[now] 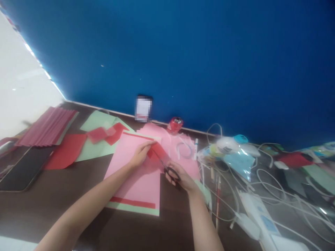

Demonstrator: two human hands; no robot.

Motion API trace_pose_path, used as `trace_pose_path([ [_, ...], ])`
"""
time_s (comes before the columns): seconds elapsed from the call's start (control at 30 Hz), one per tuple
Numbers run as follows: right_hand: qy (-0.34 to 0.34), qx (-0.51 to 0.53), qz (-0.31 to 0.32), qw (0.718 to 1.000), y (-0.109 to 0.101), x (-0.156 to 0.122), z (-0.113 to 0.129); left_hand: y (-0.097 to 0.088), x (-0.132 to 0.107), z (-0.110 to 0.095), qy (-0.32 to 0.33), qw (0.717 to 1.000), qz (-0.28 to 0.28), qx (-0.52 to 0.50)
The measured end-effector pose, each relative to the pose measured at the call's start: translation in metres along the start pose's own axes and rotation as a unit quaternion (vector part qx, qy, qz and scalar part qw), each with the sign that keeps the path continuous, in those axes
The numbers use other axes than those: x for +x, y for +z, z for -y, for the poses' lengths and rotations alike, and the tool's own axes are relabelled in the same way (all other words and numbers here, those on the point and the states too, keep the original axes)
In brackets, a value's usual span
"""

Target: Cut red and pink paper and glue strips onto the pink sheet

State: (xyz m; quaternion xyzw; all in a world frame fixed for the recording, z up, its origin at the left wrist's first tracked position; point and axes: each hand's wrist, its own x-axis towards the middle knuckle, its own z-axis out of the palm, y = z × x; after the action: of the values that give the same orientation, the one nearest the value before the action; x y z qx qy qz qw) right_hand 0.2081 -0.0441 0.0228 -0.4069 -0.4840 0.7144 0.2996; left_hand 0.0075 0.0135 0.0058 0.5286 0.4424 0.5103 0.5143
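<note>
My right hand (pixel 179 176) is closed round the black handles of a pair of scissors (pixel 171 170). The blades point up and left, against a piece of red paper (pixel 158 153). With its fingers pinched on the upper left of that red paper is my left hand (pixel 141 153). Below both hands lies a large pink sheet (pixel 133 181) on a pale green backing. A red strip (pixel 133 202) runs along its near edge and another red strip (pixel 136 135) along its far edge. Blur hides whether the blades are apart.
More pink paper (pixel 192 164) lies behind, near a red shiny object (pixel 175 124). Left are red paper (pixel 66 151), green sheets (pixel 91 151), a pleated dark pink stack (pixel 47 125) and a phone-like dark slab (pixel 24 169). White cables (pixel 264 184) tangle at right. A blue wall (pixel 183 62) rises behind.
</note>
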Motion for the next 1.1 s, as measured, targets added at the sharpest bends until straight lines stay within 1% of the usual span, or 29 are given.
trace_pose_path([
  [0.17,-0.001,-0.006,0.007,1.0,-0.003,0.0006,-0.0036,0.0002,-0.0001,-0.0006,0.001,1.0,0.002,-0.001],
  [0.37,-0.004,-0.018,0.007,1.0,-0.0022,0.0003,-0.0024,0.0012,0.0003,-0.0007,0.0,1.0,-0.008,-0.003],
  [0.63,0.0,-0.018,0.005,1.0,-0.0022,0.0002,-0.0018,-0.0007,0.0007,0.0012,0.01,1.0,-0.001,0.005],
  [0.77,-0.003,-0.018,0.011,1.0,-0.0027,0.0009,-0.0017,-0.0002,0.0005,0.001,0.006,1.0,-0.003,0.001],
  [0.93,0.01,-0.008,0.006,1.0,-0.0039,0.0022,-0.003,0.0,0.0001,0.0006,0.006,1.0,-0.007,0.003],
  [1.1,0.001,-0.002,0.011,1.0,-0.0044,0.0021,-0.0045,0.0002,-0.0006,0.0002,-0.002,1.0,-0.011,0.003],
])
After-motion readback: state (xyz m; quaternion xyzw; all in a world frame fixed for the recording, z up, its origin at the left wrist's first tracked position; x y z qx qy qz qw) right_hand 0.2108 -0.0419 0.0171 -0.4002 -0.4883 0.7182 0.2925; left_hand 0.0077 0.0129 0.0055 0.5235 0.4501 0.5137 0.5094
